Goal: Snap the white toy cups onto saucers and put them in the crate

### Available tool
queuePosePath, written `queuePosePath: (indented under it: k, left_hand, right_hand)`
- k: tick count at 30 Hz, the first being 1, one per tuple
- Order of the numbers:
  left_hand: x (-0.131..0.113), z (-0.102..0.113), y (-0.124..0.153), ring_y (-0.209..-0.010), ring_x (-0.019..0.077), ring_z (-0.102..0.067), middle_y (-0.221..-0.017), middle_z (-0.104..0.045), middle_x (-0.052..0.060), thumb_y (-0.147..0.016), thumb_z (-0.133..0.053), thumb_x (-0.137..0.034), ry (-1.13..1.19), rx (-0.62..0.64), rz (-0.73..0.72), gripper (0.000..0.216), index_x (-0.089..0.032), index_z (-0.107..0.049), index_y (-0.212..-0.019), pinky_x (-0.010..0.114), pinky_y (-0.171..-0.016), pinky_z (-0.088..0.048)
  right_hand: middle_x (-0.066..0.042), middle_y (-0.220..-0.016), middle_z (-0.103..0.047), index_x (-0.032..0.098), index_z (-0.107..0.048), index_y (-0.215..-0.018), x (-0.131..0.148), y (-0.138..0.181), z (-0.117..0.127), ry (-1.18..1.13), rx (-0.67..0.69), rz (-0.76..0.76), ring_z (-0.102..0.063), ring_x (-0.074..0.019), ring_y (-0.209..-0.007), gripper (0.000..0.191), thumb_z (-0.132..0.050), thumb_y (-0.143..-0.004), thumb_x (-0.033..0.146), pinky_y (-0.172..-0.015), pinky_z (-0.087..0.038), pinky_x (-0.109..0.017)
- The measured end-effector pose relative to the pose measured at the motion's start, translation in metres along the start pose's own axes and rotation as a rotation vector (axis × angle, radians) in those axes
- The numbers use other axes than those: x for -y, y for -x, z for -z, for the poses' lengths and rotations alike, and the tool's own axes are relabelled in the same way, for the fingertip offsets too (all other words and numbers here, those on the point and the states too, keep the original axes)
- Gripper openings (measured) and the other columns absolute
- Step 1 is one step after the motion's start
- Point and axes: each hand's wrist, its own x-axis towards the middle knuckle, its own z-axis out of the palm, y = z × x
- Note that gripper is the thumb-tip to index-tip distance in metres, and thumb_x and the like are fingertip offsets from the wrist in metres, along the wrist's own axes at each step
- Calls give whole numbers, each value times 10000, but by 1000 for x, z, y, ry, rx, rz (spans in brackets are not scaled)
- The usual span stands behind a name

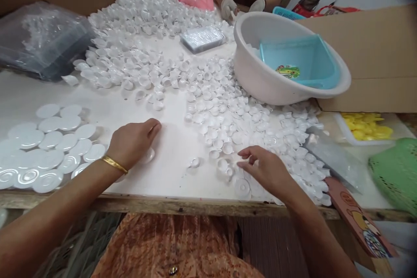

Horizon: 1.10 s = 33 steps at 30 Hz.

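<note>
Left hand (134, 142) is curled, contents indeterminable; right hand (265, 168), fingers slightly parted, nothing visibly held, is beside loose cups (223, 165) on the table (172, 173), which a careless sweep could knock off the front edge.

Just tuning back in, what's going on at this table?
The person's right hand has thumb and fingers apart beside the loose small white pieces. The left hand is curled over the table, a white piece showing just beside it; whether it grips anything is hidden. Flat white discs lie at the left, near that wrist. Across the table are another person's gloved hands.
</note>
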Motion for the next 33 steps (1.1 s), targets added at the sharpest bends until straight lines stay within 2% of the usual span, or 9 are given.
queuePosePath:
  k: [2, 5, 9, 11, 14, 18, 21, 26, 33]
  left_hand:
    - [0, 5, 4, -726, 231, -590, -823, -652, 62, -895, -244, -392, -8, -53, -3, 390, -238, -579, -1022, 277, -529, -293]
    - [-15, 10, 17, -716, 201, -572, -873, -628, 63, -891, -299, -359, 95, -140, -80, 356, -208, -589, -1032, 267, -540, -332]
    - [-51, -1, 37, -744, 161, -550, -913, -586, 48, -850, -439, -369, 361, -31, -318, 305, -211, -569, -1077, 264, -615, -408]
    - [-65, -12, 43, -795, 181, -542, -919, -562, 48, -806, -520, -342, 372, 14, -402, 304, -210, -553, -1077, 285, -647, -420]
    - [-71, -27, 44, -838, 200, -529, -906, -538, 47, -770, -546, -238, 354, 20, -432, 240, -199, -551, -1007, 300, -661, -417]
    - [-59, -33, 40, -782, 170, -522, -897, -522, 35, -758, -516, -170, 410, 4, -377, 210, -197, -558, -961, 286, -667, -411]
    - [-49, -32, 39, -756, 156, -516, -903, -516, 33, -756, -503, -164, 464, 5, -316, 236, -193, -568, -981, 281, -670, -412]
    - [-36, -28, 40, -783, 158, -520, -925, -523, 38, -759, -550, -278, 575, 34, -249, 327, -206, -567, -1078, 293, -703, -427]
    - [4, -21, 42, -743, 172, -525, -886, -541, 57, -812, -437, -417, 601, -50, 72, 380, -191, -595, -1073, 325, -687, -436]
  right_hand:
    - [-45, -943, -602, 233, -599, -1010, -4, 7, -7, 104, 31, 89, -580, -193, -807, 293, -637, -743, 349, -643, -459, -309]
    - [-65, -1030, -563, 232, -568, -1066, -4, 12, -19, 201, 29, 198, -536, -230, -940, 357, -666, -728, 291, -722, -452, -333]
    - [-63, -1028, -559, 222, -550, -1077, -14, 13, -21, 257, 52, 259, -514, -232, -951, 354, -649, -737, 208, -755, -440, -344]
    - [-57, -987, -569, 215, -564, -1014, -20, 11, -19, 285, 39, 252, -512, -231, -932, 278, -633, -745, 194, -742, -436, -341]
    - [-46, -910, -579, 202, -563, -881, -25, 4, -17, 299, -8, 231, -510, -221, -885, 143, -618, -749, 202, -708, -428, -327]
    - [-35, -860, -578, 204, -553, -810, -30, -7, -13, 289, -94, 243, -514, -211, -841, 72, -580, -745, 195, -712, -416, -328]
    - [-29, -846, -569, 212, -575, -839, -31, -10, -5, 217, -187, 176, -533, -182, -758, 105, -552, -737, 209, -671, -419, -307]
    - [-17, -808, -573, 225, -610, -902, -19, -6, 4, 17, -357, 33, -521, -133, -630, 191, -513, -737, 221, -622, -428, -280]
    - [-61, -897, -628, 202, -597, -1006, -4, -24, -17, -294, -300, 5, -581, -171, -779, 270, -538, -763, 305, -697, -481, -318]
